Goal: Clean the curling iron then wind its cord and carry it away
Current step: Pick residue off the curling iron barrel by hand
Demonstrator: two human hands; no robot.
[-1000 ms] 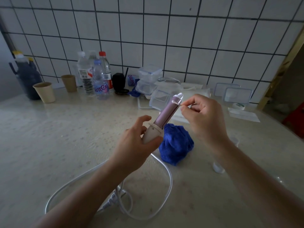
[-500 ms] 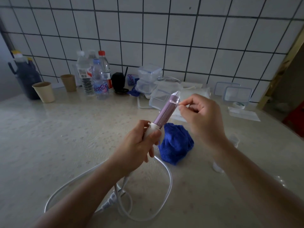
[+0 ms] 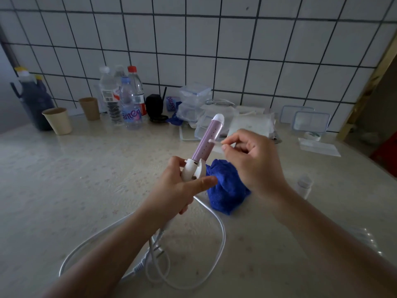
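Pinching a thin swab (image 3: pixel 214 142) between thumb and forefinger, the right hand (image 3: pixel 253 160) sets its tip against the side of the curling iron (image 3: pixel 209 138). The left hand (image 3: pixel 182 190) grips the iron's white handle and holds the lilac barrel above the tabletop (image 3: pixel 86 190), tilted up and away. The step in hand looks like detail cleaning. It would go best with short, light strokes along the row of small dots on the barrel, the left hand turning the handle bit by bit so that each side meets the swab. Pressing hard could bend the swab's stem.

Just behind the hands lies a crumpled blue cloth (image 3: pixel 227 190), handy for a wipe afterwards. The white cord (image 3: pixel 222 233) trails from the handle in loose loops on the tabletop, still unwound, with its plug (image 3: pixel 139 264) near the left forearm. By the tiled wall, one water bottle (image 3: pixel 130 108) carries blue lettering that seems to read "Ganten". The other labels are too small to read.
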